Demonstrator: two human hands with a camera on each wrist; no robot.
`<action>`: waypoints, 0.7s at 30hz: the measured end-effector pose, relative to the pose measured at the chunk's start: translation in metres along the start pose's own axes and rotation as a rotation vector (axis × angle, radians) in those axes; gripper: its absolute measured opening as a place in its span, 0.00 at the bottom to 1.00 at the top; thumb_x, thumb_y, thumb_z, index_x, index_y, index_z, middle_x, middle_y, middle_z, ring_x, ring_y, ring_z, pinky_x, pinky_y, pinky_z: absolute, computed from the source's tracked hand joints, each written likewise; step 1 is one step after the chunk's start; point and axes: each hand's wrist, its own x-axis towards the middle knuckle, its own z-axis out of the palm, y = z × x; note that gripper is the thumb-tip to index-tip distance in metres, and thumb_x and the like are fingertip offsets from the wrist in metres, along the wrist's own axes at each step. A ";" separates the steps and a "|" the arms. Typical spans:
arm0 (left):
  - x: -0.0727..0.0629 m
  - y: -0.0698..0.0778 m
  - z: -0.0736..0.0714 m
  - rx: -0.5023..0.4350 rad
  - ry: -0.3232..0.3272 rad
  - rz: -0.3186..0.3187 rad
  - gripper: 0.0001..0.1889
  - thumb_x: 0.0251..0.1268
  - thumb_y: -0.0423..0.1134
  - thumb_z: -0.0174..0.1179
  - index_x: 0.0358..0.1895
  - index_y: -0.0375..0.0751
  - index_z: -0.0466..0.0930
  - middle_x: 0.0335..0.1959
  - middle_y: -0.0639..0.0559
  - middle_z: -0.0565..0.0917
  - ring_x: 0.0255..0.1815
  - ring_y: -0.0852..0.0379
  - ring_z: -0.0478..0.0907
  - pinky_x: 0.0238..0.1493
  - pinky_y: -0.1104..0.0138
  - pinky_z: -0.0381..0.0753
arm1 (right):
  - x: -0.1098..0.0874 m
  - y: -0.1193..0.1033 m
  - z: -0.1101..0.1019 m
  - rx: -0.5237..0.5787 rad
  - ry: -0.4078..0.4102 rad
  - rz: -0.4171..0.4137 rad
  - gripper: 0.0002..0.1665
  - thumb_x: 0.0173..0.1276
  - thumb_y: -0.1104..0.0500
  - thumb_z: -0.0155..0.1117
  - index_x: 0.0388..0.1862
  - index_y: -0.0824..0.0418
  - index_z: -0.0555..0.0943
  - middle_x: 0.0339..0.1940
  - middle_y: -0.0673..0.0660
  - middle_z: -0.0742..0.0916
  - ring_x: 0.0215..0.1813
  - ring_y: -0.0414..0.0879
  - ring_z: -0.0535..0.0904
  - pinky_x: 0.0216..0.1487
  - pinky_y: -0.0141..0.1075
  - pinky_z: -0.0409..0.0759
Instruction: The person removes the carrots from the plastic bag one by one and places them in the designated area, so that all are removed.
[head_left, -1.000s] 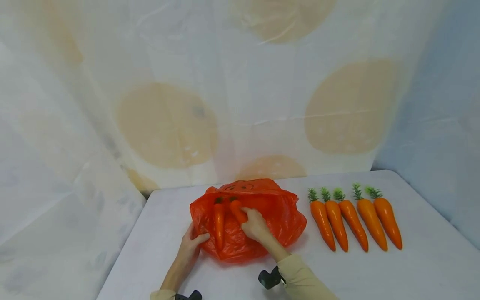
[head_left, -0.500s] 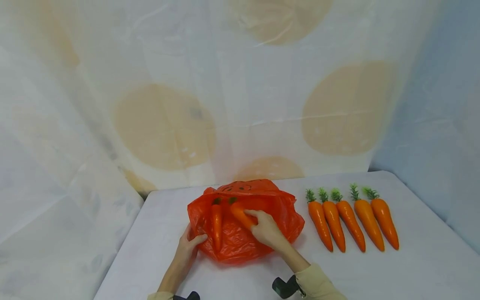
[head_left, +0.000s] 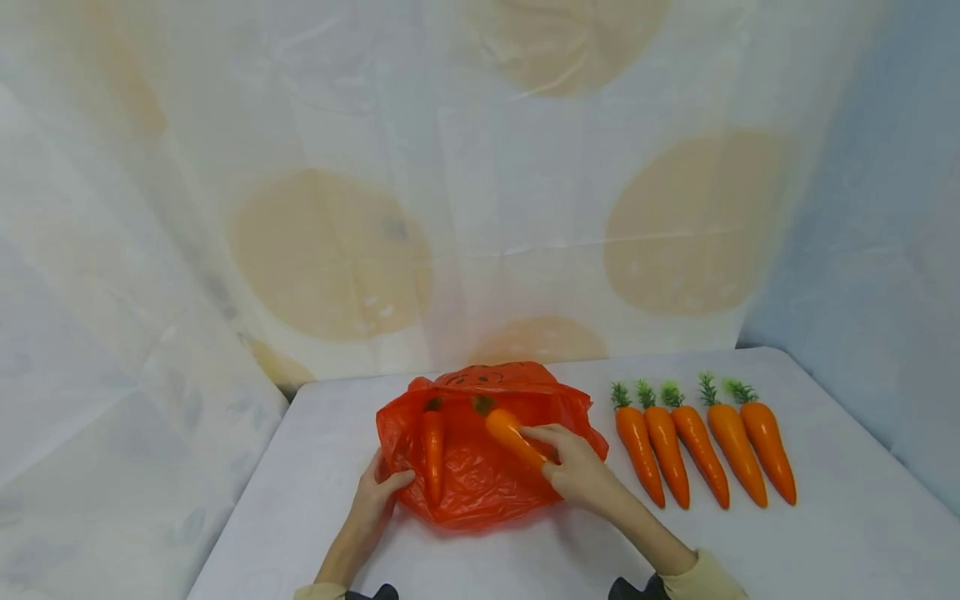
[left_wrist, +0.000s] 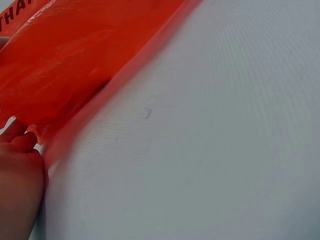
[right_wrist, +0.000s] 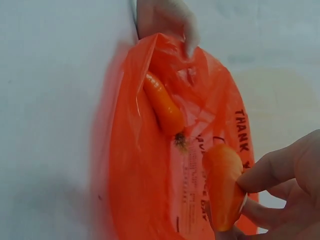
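A red plastic bag (head_left: 480, 492) lies on the white table with its mouth spread open. My left hand (head_left: 372, 493) holds the bag's left side, thumb in front and the other fingers mostly hidden behind the plastic. In the left wrist view only part of that hand (left_wrist: 20, 175) shows beside the bag (left_wrist: 75, 65). My right hand (head_left: 573, 467) pinches an orange carrot (head_left: 513, 435) by its lower part, over the bag's mouth, its green top pointing up and left. Another carrot (head_left: 433, 454) lies inside the bag at the left, apart from both hands.
Several carrots (head_left: 701, 446) with green tops lie side by side to the right of the bag. The white table (head_left: 840, 533) reaches back to a pale hanging sheet (head_left: 517, 208) with tan spots. Printed lettering shows on the bag.
My right hand has moved to the right with the carrot, which now looks brighter and stands farther from the other carrot in the bag. The left hand keeps its place on the bag.
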 end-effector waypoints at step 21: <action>0.000 0.000 0.001 -0.002 0.004 0.001 0.39 0.64 0.39 0.61 0.77 0.52 0.53 0.72 0.47 0.66 0.68 0.47 0.65 0.63 0.64 0.75 | -0.039 0.004 -0.057 -0.029 -0.156 -0.256 0.38 0.61 0.78 0.52 0.68 0.53 0.75 0.67 0.59 0.76 0.63 0.58 0.72 0.44 0.33 0.79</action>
